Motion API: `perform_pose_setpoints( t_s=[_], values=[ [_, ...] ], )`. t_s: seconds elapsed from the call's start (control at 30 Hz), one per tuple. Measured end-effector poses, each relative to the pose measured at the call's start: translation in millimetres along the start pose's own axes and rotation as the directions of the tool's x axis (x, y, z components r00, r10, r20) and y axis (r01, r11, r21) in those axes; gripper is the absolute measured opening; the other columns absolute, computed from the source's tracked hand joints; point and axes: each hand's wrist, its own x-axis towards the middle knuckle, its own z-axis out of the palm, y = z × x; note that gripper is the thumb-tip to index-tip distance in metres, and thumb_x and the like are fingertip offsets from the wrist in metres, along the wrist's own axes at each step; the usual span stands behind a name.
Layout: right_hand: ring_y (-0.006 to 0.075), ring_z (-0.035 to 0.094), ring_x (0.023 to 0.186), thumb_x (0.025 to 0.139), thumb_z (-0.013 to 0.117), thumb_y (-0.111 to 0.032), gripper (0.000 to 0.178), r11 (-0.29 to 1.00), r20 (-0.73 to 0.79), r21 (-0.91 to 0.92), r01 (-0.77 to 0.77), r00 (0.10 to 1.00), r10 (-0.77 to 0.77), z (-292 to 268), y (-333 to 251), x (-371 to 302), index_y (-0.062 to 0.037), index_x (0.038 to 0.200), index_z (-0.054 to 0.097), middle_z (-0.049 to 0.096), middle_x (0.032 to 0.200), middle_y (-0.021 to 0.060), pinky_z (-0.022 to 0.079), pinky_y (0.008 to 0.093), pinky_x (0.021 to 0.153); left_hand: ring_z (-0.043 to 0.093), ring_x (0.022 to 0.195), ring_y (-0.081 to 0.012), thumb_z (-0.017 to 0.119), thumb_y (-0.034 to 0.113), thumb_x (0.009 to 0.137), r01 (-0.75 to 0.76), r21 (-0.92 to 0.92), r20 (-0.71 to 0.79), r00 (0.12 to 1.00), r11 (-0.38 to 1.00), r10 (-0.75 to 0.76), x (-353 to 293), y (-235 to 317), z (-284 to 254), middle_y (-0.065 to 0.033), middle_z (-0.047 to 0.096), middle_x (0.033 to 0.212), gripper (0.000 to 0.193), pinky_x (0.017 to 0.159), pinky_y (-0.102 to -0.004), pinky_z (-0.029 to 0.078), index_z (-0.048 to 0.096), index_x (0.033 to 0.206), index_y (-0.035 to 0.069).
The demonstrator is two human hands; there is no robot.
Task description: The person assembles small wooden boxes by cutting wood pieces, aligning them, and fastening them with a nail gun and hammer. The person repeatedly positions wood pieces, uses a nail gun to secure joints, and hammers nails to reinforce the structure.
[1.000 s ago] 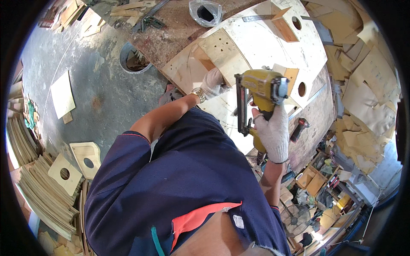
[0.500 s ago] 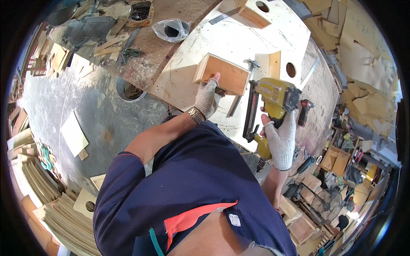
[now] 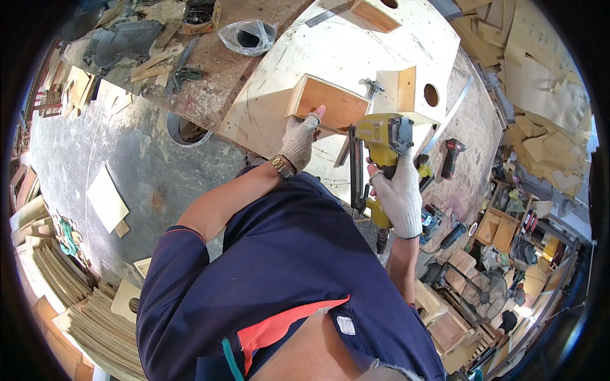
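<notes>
A small wooden box (image 3: 333,101) with an orange-brown face lies on the white board (image 3: 260,105). My gloved left hand (image 3: 297,143) grips its near edge, thumb on the brown face and fingers curled out of sight below. In my gloved right hand (image 3: 401,197) is a yellow and black nail gun (image 3: 381,136), held by its handle. The gun's nose end is close to the box's near right corner; whether they touch I cannot tell. Just behind the box lies a hammer (image 3: 373,87), its handle partly hidden.
To the right are a wooden corner piece (image 3: 407,89), a red and black cordless driver (image 3: 452,157) and a long metal ruler (image 3: 448,114). A plastic bag (image 3: 248,38) sits at the far left of the board. A round hole (image 3: 187,130) opens in the grey surface at left.
The nail gun in my right hand has moved left, closer to the box. My left hand keeps its grip on the box. The whole view has shifted slightly.
</notes>
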Motion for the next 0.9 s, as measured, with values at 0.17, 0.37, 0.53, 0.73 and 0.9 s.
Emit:
perform_pose_setpoints(
  t_s=[0.17,0.37,0.53,0.73,0.9],
  values=[
    [0.0127,0.066,0.063,0.103,0.072,-0.007,0.047,0.991,-0.025,-0.095,0.092,0.995,-0.095,0.2,6.0,8.9,-0.0009,0.145,0.052,0.077,0.103,0.0107,0.055,0.0315,0.057,0.062,0.101,-0.0189,0.085,0.039,0.102,-0.018,-0.044,0.042,0.999,0.999,0.019,-7.6,6.6,1.9,-0.0033,0.061,0.111,0.049,0.089,-0.0417,0.055,0.060,0.130,0.007],
    [0.0223,0.070,0.078,0.101,0.073,-0.007,0.051,0.997,0.032,-0.046,0.060,0.998,-0.059,11.0,3.3,9.7,-0.0008,0.146,0.051,0.078,0.109,0.0157,0.057,0.0384,0.070,0.058,0.087,-0.0148,0.084,0.051,0.100,0.044,-0.048,0.043,0.998,0.998,-0.042,10.3,-3.1,-8.9,-0.0021,0.064,0.106,0.057,0.080,-0.0342,0.051,0.060,0.128,0.007],
    [0.0159,0.069,0.067,0.102,0.073,-0.006,0.049,0.993,0.000,-0.059,0.101,0.995,-0.102,7.3,-8.9,6.9,-0.0021,0.146,0.051,0.079,0.109,0.0129,0.058,0.0332,0.062,0.061,0.107,-0.0202,0.077,0.067,0.099,0.070,-0.132,0.125,0.991,0.989,-0.054,4.2,-1.5,-14.8,-0.0086,0.065,0.124,0.081,0.097,-0.0355,0.049,0.056,0.143,0.002],
    [0.0166,0.070,0.068,0.101,0.074,-0.004,0.054,0.983,0.065,-0.039,0.178,0.982,-0.175,15.5,-16.3,12.0,-0.0014,0.149,0.050,0.079,0.112,0.0135,0.059,0.0346,0.063,0.054,0.140,-0.0327,0.052,0.095,0.094,0.297,-0.260,0.340,0.919,0.919,-0.200,-12.3,14.9,-49.4,-0.0212,0.059,0.148,0.123,0.124,-0.0451,0.033,0.040,0.162,-0.007],
    [0.0203,0.072,0.074,0.099,0.075,-0.005,0.057,0.974,0.094,-0.149,0.173,0.983,-0.160,33.1,-20.2,14.0,0.0004,0.149,0.050,0.079,0.111,0.0160,0.060,0.0381,0.067,0.056,0.137,-0.0400,0.045,0.103,0.089,0.233,-0.395,0.036,0.970,0.889,-0.239,-10.8,5.2,-88.4,-0.0259,0.058,0.150,0.129,0.120,-0.0497,0.037,0.045,0.156,-0.007]
  ],
)
